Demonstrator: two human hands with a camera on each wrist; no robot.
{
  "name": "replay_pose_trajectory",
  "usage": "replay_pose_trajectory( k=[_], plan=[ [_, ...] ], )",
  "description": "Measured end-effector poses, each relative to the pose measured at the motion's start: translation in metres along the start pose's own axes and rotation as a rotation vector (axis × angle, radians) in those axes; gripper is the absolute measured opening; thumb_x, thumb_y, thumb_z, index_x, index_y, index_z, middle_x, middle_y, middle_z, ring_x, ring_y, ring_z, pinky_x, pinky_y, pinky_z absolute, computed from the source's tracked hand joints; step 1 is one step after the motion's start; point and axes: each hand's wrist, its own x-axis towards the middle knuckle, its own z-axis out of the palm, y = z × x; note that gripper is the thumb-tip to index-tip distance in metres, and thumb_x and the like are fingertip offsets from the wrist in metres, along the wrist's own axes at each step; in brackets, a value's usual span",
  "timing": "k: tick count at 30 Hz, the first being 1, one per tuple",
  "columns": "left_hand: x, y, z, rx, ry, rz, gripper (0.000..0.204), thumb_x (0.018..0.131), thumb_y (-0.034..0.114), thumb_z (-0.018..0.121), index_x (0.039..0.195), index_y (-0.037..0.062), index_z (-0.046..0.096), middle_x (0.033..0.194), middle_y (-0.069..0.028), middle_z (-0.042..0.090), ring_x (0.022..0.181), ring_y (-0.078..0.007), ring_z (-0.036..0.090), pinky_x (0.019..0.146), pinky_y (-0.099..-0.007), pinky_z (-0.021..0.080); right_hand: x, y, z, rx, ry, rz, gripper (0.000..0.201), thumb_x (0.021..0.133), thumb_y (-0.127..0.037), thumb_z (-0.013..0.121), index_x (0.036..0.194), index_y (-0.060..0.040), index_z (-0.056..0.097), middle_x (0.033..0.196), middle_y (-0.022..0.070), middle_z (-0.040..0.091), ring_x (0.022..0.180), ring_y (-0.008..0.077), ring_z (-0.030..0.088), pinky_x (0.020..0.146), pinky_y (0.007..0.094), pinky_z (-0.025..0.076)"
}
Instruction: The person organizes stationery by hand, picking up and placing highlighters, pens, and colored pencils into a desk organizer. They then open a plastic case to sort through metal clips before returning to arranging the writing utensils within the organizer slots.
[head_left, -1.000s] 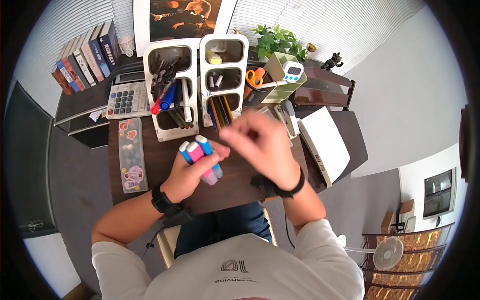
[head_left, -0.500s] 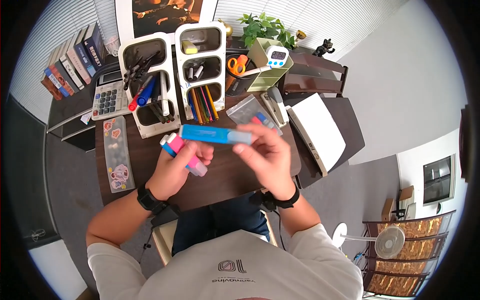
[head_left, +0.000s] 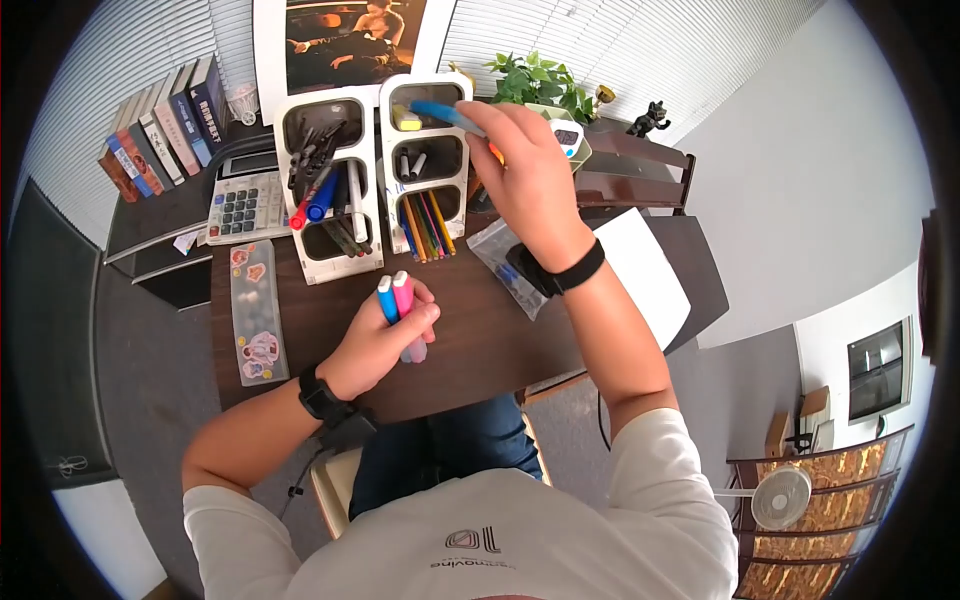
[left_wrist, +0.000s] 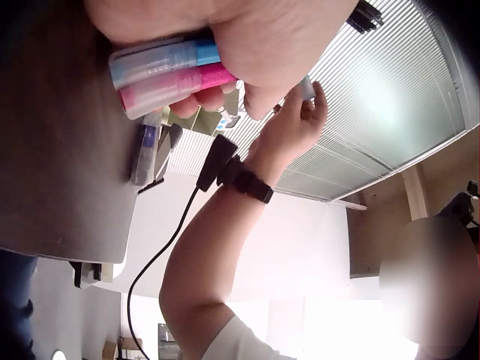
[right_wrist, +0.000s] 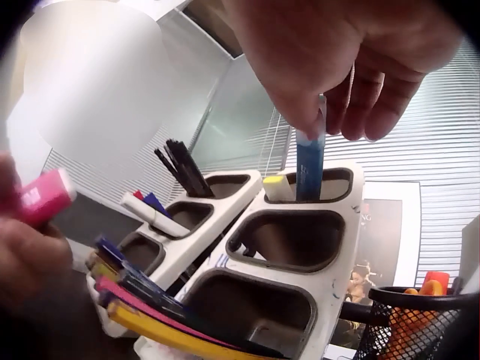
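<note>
My left hand [head_left: 378,340] grips two highlighters over the desk, a blue highlighter [head_left: 388,298] and a pink highlighter [head_left: 403,290], side by side with their clear ends downward. My right hand [head_left: 530,175] pinches another blue highlighter [right_wrist: 310,169] by its clear end. Its blue end dips into the top compartment of the right white pen organizer [right_wrist: 341,255], beside a yellow highlighter [right_wrist: 277,188]. Lower compartments of that organizer hold a few white-capped pens [head_left: 412,164] and several colored pencils [head_left: 428,225].
A second white organizer [head_left: 340,270], full of pens, stands to the left. A calculator [head_left: 243,207] and a stickered pencil case [head_left: 260,310] lie left of it. On the right are a clear plastic bag [head_left: 505,285] and a mesh cup [right_wrist: 409,330] with scissors.
My right hand has taken one blue highlighter from the left hand's bunch and carried it up and away to the right organizer's top compartment. The left hand still holds the other two.
</note>
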Motion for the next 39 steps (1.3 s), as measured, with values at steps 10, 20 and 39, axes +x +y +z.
replay_pose_trajectory(
  k=[10,20,39],
  plan=[
    [0.001,-0.003,-0.005,-0.129,-0.037,-0.029,0.016,0.105,0.022,0.059,0.115,0.0093,0.056,0.087,-0.0037,0.063,0.085,-0.0146,0.064,0.075,-0.0319,0.051,0.007,-0.002,0.039,-0.029,-0.034,0.001,0.032,0.084,-0.001,0.070,0.115,-0.0087,0.069,0.096,0.0080,0.068,0.090,0.0304,0.065,0.080,0.0418,0.055],
    [0.001,-0.005,-0.004,-0.134,-0.044,-0.041,0.016,0.104,0.023,0.060,0.112,0.0095,0.057,0.087,-0.0045,0.064,0.085,-0.0161,0.065,0.074,-0.0324,0.052,0.009,0.004,0.036,0.011,-0.124,0.079,0.027,0.092,-0.001,0.067,0.117,-0.0094,0.070,0.105,0.0104,0.072,0.098,0.0340,0.067,0.083,0.0435,0.056],
    [-0.005,-0.013,0.005,-0.179,0.114,0.291,0.045,0.114,0.040,0.038,0.134,0.0036,0.055,0.117,-0.0082,0.064,0.110,-0.0157,0.062,0.097,-0.0327,0.051,-0.117,-0.108,-0.037,0.591,-0.466,0.602,0.032,0.090,-0.020,0.082,0.116,-0.0034,0.073,0.095,0.0128,0.074,0.077,0.0216,0.073,0.067,0.0337,0.058]
  ],
)
